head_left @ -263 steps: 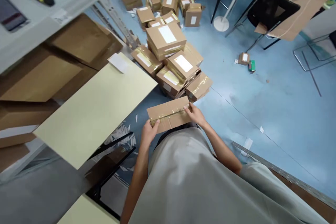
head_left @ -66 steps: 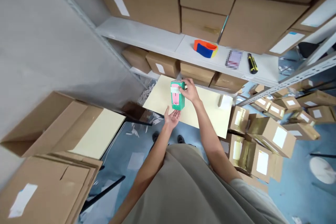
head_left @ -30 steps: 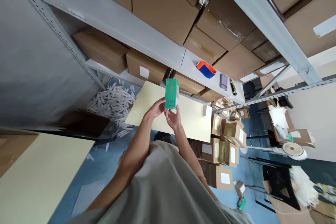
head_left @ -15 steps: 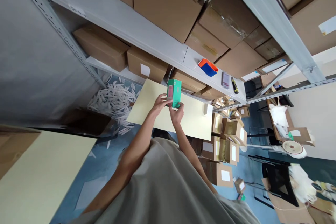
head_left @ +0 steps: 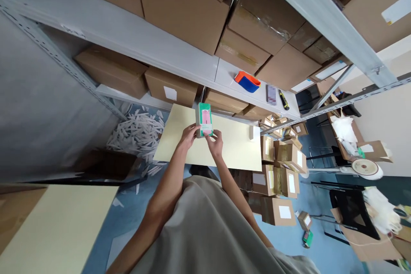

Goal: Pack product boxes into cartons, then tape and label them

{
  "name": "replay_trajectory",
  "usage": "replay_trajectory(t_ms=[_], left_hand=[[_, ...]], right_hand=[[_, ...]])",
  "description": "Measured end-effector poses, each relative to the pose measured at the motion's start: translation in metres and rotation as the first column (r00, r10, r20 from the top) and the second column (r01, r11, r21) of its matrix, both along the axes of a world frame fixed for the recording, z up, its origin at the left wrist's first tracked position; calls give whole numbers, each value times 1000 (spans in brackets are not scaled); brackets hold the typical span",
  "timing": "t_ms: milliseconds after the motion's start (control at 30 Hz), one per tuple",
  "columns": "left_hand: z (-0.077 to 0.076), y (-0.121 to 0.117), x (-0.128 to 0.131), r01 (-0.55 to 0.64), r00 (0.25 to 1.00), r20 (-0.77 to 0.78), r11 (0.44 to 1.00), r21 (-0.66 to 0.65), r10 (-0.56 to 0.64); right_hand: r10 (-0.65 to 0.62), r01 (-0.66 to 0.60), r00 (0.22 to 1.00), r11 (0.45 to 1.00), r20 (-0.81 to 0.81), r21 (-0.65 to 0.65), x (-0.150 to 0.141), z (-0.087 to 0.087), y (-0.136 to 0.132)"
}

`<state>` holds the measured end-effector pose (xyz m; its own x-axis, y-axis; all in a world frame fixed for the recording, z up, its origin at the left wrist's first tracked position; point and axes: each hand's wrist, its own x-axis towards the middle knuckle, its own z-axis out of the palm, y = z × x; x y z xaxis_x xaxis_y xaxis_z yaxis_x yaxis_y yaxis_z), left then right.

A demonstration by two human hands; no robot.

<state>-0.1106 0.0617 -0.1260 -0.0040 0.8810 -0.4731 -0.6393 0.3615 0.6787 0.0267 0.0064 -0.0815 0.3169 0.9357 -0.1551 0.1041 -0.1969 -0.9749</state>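
Note:
Both my hands hold a small green retail box (head_left: 204,119) above the pale yellow table (head_left: 236,147). Its front, with a pink picture or window and a white band near the bottom, faces me. My left hand (head_left: 189,135) grips the lower left edge, its thumb on the side. At the lower right corner, my right hand (head_left: 215,142) is closed on the box with the thumb near its bottom edge. A small white box (head_left: 254,132) stands at the table's right end.
Above the table runs a grey shelf (head_left: 173,62) carrying cardboard boxes, an orange-and-blue band (head_left: 247,82) and a yellow-black utility knife (head_left: 284,99). White paper strips (head_left: 136,135) lie heaped at left. Cartons (head_left: 278,213) crowd the floor at right, near a fan (head_left: 367,168).
The green box has been turned in my hands, so its pink front now faces me instead of its plain green side. My fingers have shifted on it, and my view has moved slightly.

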Motion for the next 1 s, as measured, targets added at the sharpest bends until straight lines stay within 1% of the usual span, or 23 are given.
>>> replay_trajectory(t_ms=[33, 100, 133, 167, 200, 267, 300, 333, 367, 400, 433, 467, 500, 567, 633, 667, 733, 800, 867, 933, 1000], left_hand=[[2, 1, 2, -7, 1000, -26, 1000, -24, 7], [7, 2, 5, -5, 998, -64, 999, -39, 3], [9, 3, 6, 4, 997, -78, 1000, -31, -7], [11, 2, 5, 20, 996, -92, 1000, -21, -21], [13, 1, 3, 45, 993, -104, 999, -15, -47], [15, -6, -6, 137, 984, -106, 990, -26, -139], [15, -11, -11, 198, 975, -92, 979, -42, -201], [14, -17, -18, 254, 964, -68, 965, -60, -258], [13, -24, -24, 294, 954, -42, 953, -77, -298], [12, -32, -29, 310, 949, -24, 947, -88, -313], [11, -39, -35, 299, 953, -23, 950, -91, -302], [9, -47, -39, 267, 962, -40, 960, -87, -271], [8, -53, -44, 221, 971, -73, 972, -79, -227], [4, -64, -51, 122, 975, -177, 991, -61, -131], [1, -72, -57, 41, 955, -292, 998, -57, -55], [-1, -74, -60, 2, 938, -346, 998, -58, -22], [-3, -79, -62, -65, 900, -435, 996, -57, 33], [-5, -83, -61, -110, 870, -488, 992, -54, 70], [-5, -86, -57, -139, 854, -511, 989, -43, 98], [-4, -88, -53, -175, 840, -523, 984, -11, 144], [-2, -90, -48, -208, 818, -539, 977, 48, 200]], right_hand=[[-6, 1, 994, 999, 108, 43, -1, 2, -1], [-14, 2, 969, 999, 248, 50, -4, 5, 0], [-19, 13, 964, 1000, 266, 24, -4, 6, 1], [-29, 32, 970, 999, 243, -8, -4, 6, 3], [-42, 50, 983, 998, 177, -42, -3, 6, 4], [-66, 60, 996, 992, -59, -107, -1, 3, 7], [-74, 48, 976, 990, -203, -131, -1, 0, 7], [-77, 28, 938, 989, -339, -145, -2, -4, 6], [-74, 6, 890, 989, -450, -151, -3, -7, 4], [-61, -22, 845, 989, -531, -148, -6, -11, 1], [-40, -54, 814, 988, -579, -144, -8, -14, -1], [-8, -90, 805, 987, -593, -136, -11, -17, -3], [30, -125, 818, 984, -574, -126, -13, -18, -4], [89, -150, 887, 983, -452, -102, -17, -16, 0], [102, -122, 950, 991, -297, -51, -19, -9, 12], [102, -109, 965, 994, -242, -16, -20, -4, 20], [124, -117, 975, 992, -186, 49, -25, 7, 37], [165, -154, 975, 984, -150, 85, -30, 17, 55], [185, -175, 974, 981, -131, 88, -36, 23, 69], [168, -158, 975, 985, -147, 76, -38, 24, 79], [121, -113, 974, 992, -194, 51, -37, 23, 85]])
